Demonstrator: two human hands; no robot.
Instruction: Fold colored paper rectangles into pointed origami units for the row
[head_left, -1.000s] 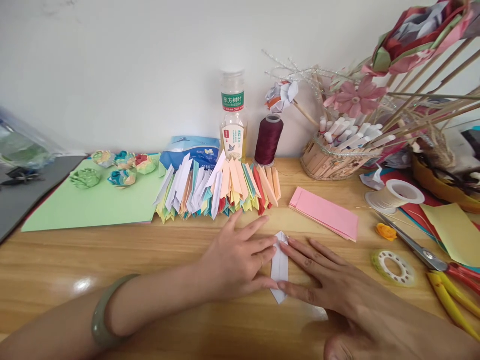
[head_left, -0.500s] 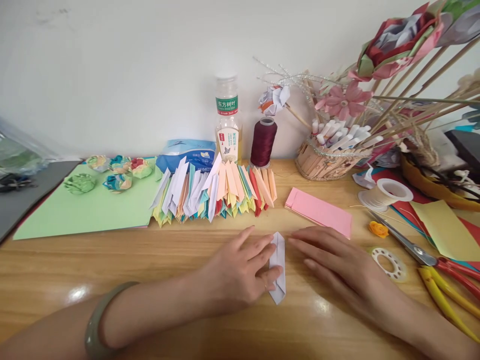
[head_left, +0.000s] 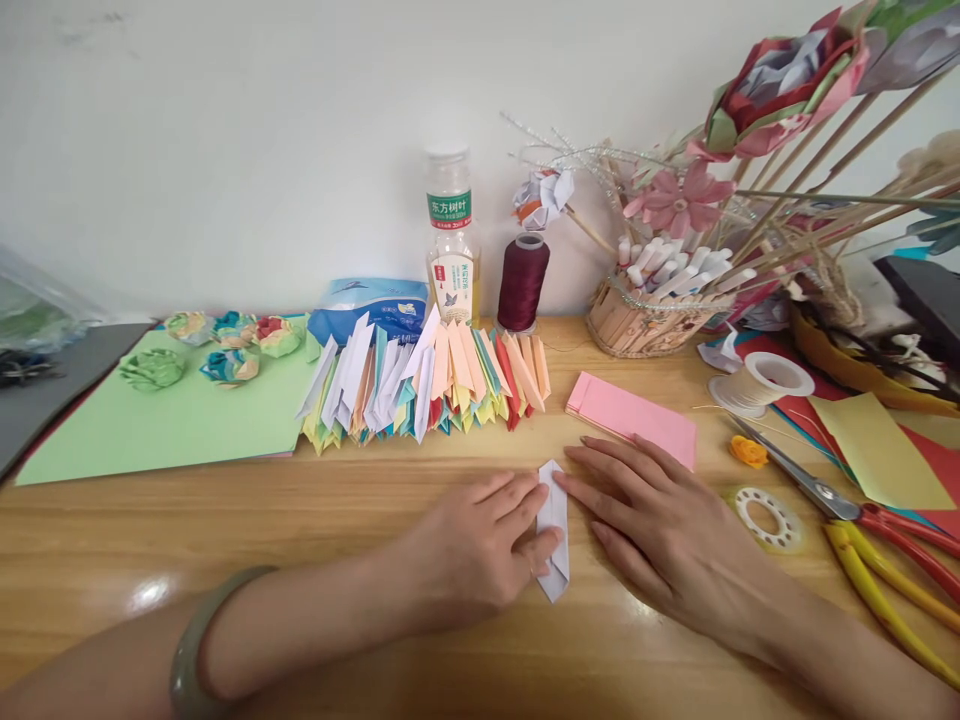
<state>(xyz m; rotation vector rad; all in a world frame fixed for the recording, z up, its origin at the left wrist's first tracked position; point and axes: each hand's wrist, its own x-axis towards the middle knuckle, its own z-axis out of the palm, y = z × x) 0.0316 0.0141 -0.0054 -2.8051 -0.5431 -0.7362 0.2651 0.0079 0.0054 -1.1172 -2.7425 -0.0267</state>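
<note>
A narrow folded white paper [head_left: 553,520] with pointed ends lies on the wooden table [head_left: 315,530]. My left hand [head_left: 480,545] rests at its left side, fingers apart, with the thumb and fingertips on the paper. On the right, my right hand [head_left: 652,520] lies with fingers spread, one fingertip touching the paper's upper right edge. Behind them stands a row of folded paper pieces [head_left: 420,390] in many colours. Pink paper strips [head_left: 637,415] are stacked beyond my right hand.
Paper flowers [head_left: 151,369] sit on green sheets [head_left: 172,430] at left. Behind are a bottle [head_left: 451,270], a thread spool [head_left: 523,285] and a basket of pens [head_left: 637,320]. Scissors [head_left: 832,500], yellow-handled pliers [head_left: 877,590] and a tape roll [head_left: 766,518] lie at right.
My right hand has moved left and its fingers have spread, one now touching the paper. The fingers of my left hand have drawn slightly closer together. The view has shifted slightly.
</note>
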